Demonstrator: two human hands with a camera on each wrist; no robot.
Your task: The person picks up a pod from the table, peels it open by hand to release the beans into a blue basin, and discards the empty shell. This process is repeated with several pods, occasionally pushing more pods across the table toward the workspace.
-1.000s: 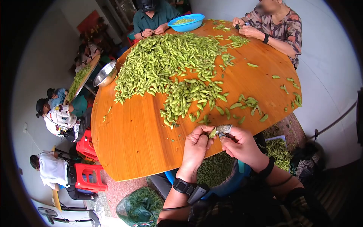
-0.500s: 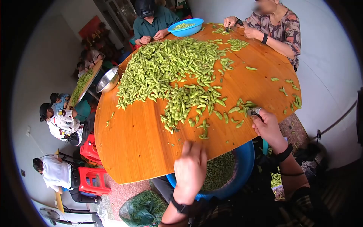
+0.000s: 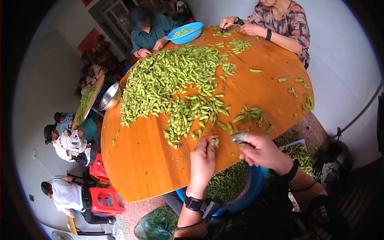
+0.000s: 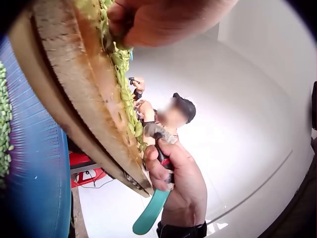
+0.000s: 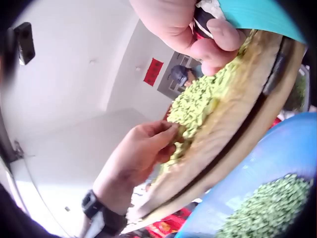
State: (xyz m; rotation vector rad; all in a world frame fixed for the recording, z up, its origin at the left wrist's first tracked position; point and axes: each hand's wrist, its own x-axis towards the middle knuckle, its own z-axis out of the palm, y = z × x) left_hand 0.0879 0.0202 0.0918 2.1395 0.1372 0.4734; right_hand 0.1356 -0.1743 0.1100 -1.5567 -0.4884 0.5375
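Note:
My left hand (image 3: 203, 158) pinches a green soybean pod (image 3: 217, 143) between thumb and fingertips over the near edge of the wooden table (image 3: 138, 160). To its right, my right hand (image 3: 262, 152) grips a teal-handled tool (image 4: 151, 213), its shaft dark and its working end hidden. A greyish wrap (image 3: 239, 138) covers the tip of a right-hand finger. The hands are apart, with a small gap between them. Under the table edge a blue basin (image 5: 208, 218) holds shelled green beans (image 5: 267, 208). A large heap of pods (image 3: 172, 76) spreads across the table beyond the hands.
A small cluster of pods (image 3: 252, 116) lies past the right hand. A steel bowl (image 3: 110, 97) and a blue bowl (image 3: 185, 34) stand at the far rim. Two people (image 3: 286, 28) sit across the table. Red stools (image 3: 105, 200) and a net bag (image 3: 158, 224) are at left.
Both hands worked together at a pod, then parted, the right reaching to the pod cluster and the left dropping low. Now they are near each other again, the left with a pod.

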